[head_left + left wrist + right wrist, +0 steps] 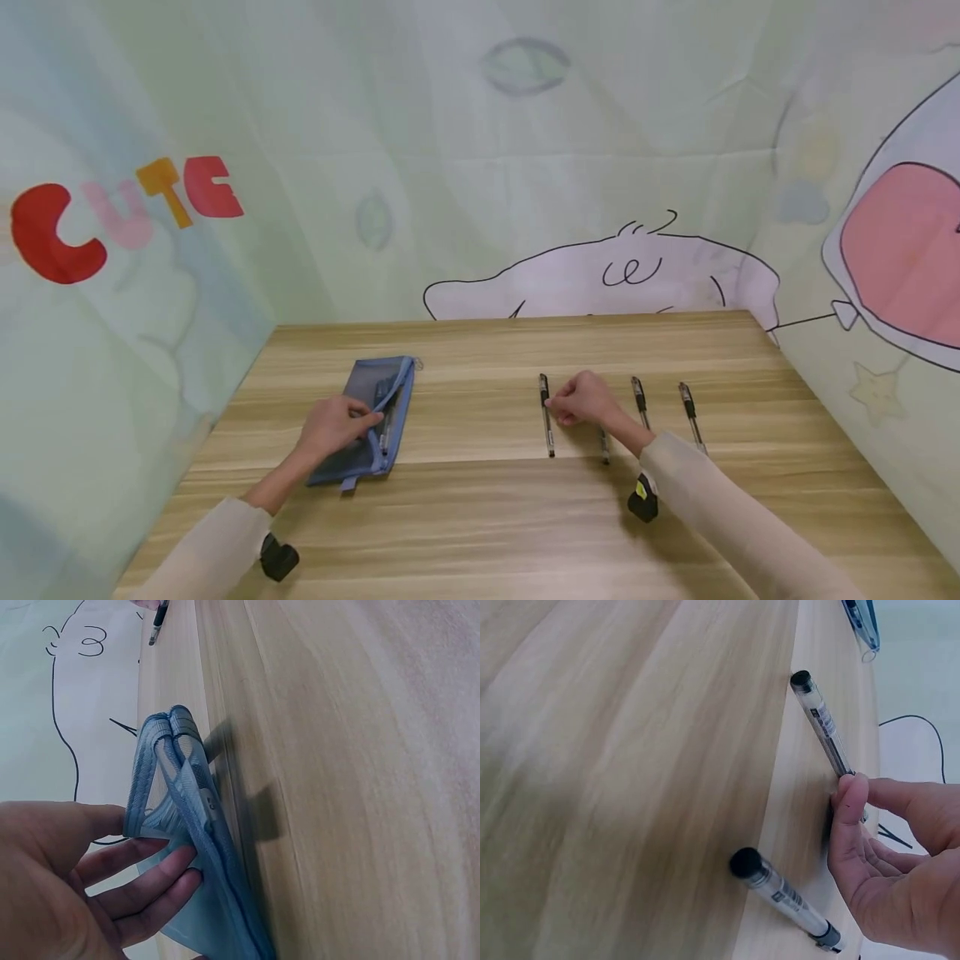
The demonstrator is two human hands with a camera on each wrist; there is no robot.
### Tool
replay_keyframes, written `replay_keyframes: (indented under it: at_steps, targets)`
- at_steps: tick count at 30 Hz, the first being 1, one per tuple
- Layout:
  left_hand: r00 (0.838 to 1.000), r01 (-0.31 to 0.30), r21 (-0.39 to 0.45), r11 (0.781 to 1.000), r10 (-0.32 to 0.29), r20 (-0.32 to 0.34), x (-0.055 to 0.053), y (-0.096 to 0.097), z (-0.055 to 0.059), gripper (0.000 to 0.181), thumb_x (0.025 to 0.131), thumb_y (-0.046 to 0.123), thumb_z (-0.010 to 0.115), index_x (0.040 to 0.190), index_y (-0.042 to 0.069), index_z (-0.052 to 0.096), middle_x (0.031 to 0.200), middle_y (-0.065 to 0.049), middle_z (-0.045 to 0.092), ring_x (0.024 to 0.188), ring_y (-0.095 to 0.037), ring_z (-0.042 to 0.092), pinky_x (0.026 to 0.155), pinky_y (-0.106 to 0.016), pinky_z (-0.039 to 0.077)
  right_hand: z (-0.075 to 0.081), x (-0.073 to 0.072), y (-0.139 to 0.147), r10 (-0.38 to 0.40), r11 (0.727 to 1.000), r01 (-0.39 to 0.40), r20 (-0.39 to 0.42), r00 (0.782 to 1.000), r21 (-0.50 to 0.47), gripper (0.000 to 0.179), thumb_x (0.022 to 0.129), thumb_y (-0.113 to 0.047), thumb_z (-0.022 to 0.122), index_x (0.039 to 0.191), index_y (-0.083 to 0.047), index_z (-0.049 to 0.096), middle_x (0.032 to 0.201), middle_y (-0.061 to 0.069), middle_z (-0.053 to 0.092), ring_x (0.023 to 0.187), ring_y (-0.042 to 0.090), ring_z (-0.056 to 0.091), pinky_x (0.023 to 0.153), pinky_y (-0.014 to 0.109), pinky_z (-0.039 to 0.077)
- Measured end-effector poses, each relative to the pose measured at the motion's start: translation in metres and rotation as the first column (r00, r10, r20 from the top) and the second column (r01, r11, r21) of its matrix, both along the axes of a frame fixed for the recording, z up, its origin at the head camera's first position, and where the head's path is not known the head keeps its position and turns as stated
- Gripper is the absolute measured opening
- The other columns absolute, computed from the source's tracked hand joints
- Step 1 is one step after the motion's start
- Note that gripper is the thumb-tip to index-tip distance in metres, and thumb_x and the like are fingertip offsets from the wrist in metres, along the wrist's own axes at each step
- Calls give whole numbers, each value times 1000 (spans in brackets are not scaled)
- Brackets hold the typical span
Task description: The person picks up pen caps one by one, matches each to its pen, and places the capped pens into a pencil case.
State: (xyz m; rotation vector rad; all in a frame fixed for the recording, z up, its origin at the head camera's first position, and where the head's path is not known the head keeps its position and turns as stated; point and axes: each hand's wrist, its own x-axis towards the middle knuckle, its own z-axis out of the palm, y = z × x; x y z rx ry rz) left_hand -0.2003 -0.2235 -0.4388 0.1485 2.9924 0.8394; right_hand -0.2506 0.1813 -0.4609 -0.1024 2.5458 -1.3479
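Note:
A blue mesh zip pouch [360, 375] lies on the left part of the table, with its mouth spread and a black pen [386, 437] visible inside. My left hand [335, 429] pinches one edge of its opening between thumb and fingers, as the left wrist view shows [112, 877]. Over to the right, a clear-barrelled pen with a black cap [549, 436] lies on the table, and my right hand [583, 398] pinches it near the cap with thumb and forefinger. The right wrist view shows the barrel [821, 720] of this pen; its cap end is hidden by the fingers.
A second pen [604, 448] lies partly under my right hand. Two more capped pens [638, 396] [687, 404] lie farther right, close to the right forearm. A printed cloth [480, 192] stands behind and beside the wooden table [480, 525].

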Motion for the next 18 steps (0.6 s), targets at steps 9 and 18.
replay_keyframes:
  at_steps: [9,18]
  targets:
    - [1000,7,7,1000,-7,-16,1,2,2,27,94,23,70,96,-2,79,69,-8,74,53,-13,61,48,-25,40,-1,0,-11,43,996,-38,-56,998,83,20,88,-16,81,77,-1,75,60,3,70,48,8,63,50,22,54]
    - [1000,2,2,1000,-2,-24,3,3,4,25,94,22,71,95,-2,79,70,-8,75,53,-11,60,47,-24,39,-4,-2,-17,16,1000,-14,-53,998,27,15,91,-12,76,87,3,77,63,5,71,50,6,63,54,21,57]
